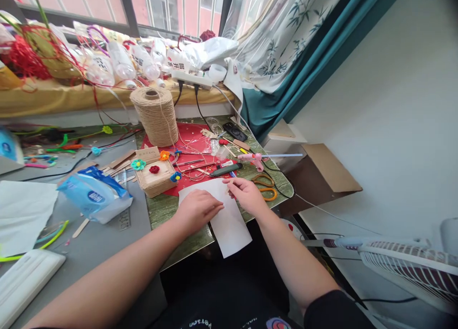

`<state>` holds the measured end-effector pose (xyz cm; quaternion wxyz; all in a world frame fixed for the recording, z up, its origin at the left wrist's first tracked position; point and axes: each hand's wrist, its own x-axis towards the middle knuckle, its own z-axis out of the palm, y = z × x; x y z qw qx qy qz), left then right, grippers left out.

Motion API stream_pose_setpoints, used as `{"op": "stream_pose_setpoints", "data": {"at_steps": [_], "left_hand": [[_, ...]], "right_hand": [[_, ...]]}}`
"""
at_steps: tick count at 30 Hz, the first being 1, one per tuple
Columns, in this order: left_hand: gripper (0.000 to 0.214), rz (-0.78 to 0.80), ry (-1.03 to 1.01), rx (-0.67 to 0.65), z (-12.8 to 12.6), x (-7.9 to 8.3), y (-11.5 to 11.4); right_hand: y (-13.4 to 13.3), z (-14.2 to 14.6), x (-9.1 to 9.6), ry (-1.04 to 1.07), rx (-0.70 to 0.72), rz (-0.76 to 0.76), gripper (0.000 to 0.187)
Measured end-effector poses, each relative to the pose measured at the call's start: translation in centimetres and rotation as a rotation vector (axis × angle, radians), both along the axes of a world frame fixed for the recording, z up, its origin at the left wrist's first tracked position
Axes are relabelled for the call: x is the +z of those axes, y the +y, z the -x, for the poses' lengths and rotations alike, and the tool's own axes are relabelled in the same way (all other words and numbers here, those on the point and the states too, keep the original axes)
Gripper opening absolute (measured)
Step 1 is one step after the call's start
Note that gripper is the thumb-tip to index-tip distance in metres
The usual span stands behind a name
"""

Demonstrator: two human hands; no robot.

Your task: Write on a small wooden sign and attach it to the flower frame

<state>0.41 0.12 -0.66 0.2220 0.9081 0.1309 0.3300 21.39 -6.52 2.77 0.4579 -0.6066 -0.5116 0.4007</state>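
Observation:
A white sheet of paper [232, 228] hangs partly over the front edge of the green table, under both hands. My left hand [198, 208] rests over its left side, thumb and fingers pinched together; whatever they hold is too small to name. My right hand [246, 195] is above the paper's right side, its fingertips closed on something tiny that I cannot make out. Beyond the paper stands a twine-wrapped box [157, 185] with pipe-cleaner flowers on it. To the right of my right hand lie orange-handled scissors [268, 194].
Past the hands are a green utility knife [226, 170], a pink glue gun [253, 160] and a red mat [189, 137]. A big twine spool [155, 116] stands behind. Left are a blue tissue pack [95, 195] and a white keyboard [30, 286]; right, a fan [408, 267].

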Motion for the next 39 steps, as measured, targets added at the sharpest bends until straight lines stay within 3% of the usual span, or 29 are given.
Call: {"op": "stream_pose_setpoints", "data": {"at_steps": [3, 6, 14, 25, 32, 36, 39], "left_hand": [[0.018, -0.172, 0.302, 0.041, -0.2, 0.2, -1.3], [0.019, -0.157, 0.528, 0.1, -0.4, 0.2, -2.3], [0.02, -0.085, 0.544, 0.202, -0.3, -0.5, -2.7], [0.024, -0.057, 0.571, 0.193, -0.5, -1.1, -2.9], [0.026, -0.012, 0.61, 0.182, -0.7, -1.0, -2.9], [0.028, -0.02, 0.61, 0.186, -0.6, -0.7, -2.9], [0.028, -0.037, 0.599, 0.193, -0.5, -0.7, -3.0]], "right_hand": [[0.9, 0.7, -1.5, -0.234, -0.089, -0.102, 0.025], [2.1, 1.8, -2.5, -0.456, -0.072, -0.156, 0.019], [3.5, 2.8, -3.8, -0.726, -0.016, -0.044, 0.013], [2.7, 3.2, -2.8, -1.01, 0.271, 0.059, 0.02], [3.7, 1.4, 1.2, -1.071, 0.464, 0.176, 0.018], [5.4, 1.5, 2.7, -1.01, 0.436, 0.132, 0.017], [6.3, 2.6, 1.6, -0.991, 0.371, 0.121, 0.014]]}}
